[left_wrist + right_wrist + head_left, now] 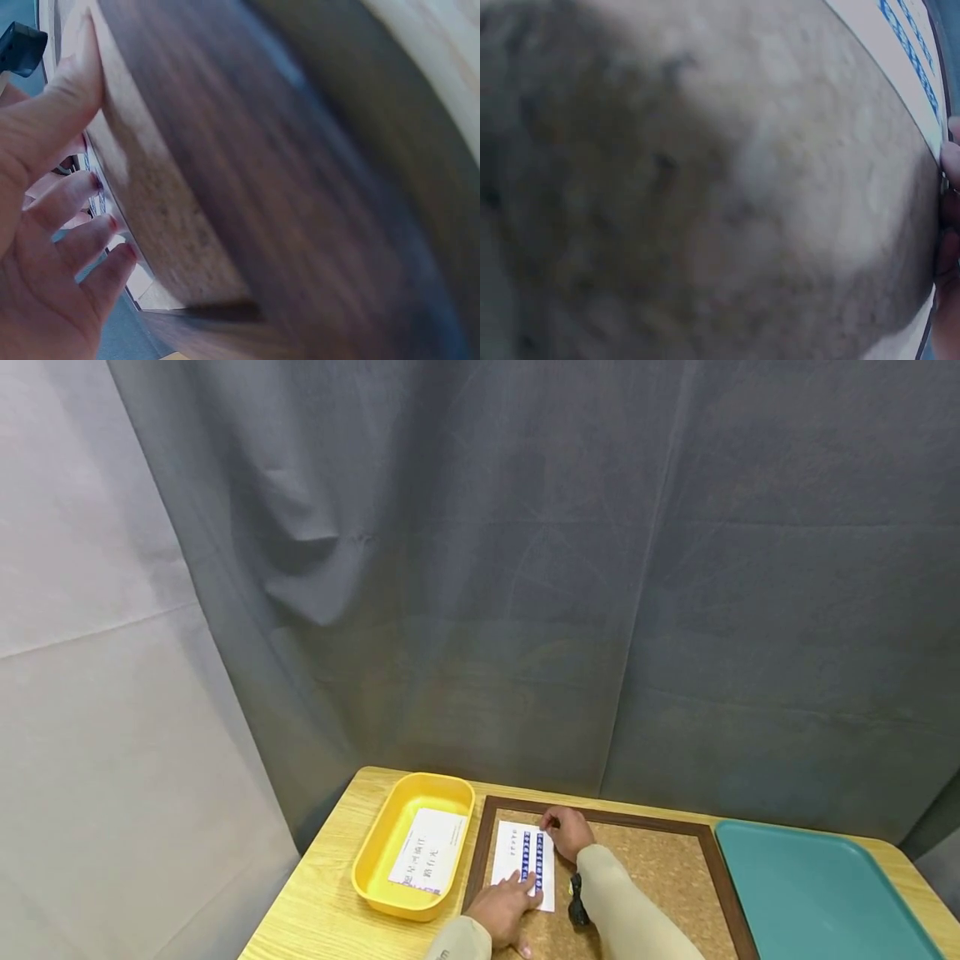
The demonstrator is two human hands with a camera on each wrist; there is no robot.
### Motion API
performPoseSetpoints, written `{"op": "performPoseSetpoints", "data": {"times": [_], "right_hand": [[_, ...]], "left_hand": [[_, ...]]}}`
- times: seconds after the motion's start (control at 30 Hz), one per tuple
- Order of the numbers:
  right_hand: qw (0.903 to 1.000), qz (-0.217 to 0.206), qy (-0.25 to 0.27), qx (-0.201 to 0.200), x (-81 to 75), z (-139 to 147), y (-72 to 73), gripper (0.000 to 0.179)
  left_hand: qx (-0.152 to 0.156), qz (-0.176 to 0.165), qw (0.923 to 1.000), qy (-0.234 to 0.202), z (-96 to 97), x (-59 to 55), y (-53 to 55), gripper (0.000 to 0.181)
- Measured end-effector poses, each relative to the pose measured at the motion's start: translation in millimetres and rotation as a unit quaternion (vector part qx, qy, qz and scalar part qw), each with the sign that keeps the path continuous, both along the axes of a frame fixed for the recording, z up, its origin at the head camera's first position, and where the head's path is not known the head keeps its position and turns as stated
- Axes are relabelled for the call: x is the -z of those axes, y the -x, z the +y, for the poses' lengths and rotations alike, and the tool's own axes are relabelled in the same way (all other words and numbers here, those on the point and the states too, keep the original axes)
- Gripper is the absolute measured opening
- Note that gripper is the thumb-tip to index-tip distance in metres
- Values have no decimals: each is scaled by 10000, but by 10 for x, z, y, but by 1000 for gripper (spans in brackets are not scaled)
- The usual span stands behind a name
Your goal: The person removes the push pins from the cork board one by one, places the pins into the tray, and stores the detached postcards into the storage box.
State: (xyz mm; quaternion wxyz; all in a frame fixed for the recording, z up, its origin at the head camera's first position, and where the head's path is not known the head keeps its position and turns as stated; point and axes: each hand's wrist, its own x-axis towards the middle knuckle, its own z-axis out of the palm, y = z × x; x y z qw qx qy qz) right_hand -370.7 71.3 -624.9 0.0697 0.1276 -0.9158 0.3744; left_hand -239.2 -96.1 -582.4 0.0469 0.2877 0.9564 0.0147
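Note:
A white sheet of paper [507, 852] with handwriting and two blue patterned strips [526, 852] lies on a framed cork board [637, 868]. Spread over the sheet's lower part, my left hand [504, 910] presses it down with its fingertips; the left wrist view shows those fingers [64, 199] extended. At the sheet's upper right corner, my right hand [570, 835] pinches with curled fingers. Whether a small thing also sits between those fingertips is hidden. In the right wrist view only part of the right hand [949, 225] appears, beside the sheet's corner.
Left of the board stands a yellow tray [367, 860] holding another handwritten white card [427, 852]. A teal tray [825, 893] lies to the right. The wooden table [315, 902] ends at a grey curtain [487, 610] behind.

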Motion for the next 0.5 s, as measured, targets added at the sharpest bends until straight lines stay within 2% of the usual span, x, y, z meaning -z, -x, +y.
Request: {"op": "performPoseSetpoints", "data": {"times": [0.3, 0.5], "right_hand": [[9990, -243, -196, 322, -63, -41, -73, 19], [9979, -197, -340, 516, -56, -48, -62, 16]], "left_hand": [[41, 82, 10000, 36, -2, 32, 5, 88], [63, 49, 10000, 10, -9, 20, 3, 88]]}}
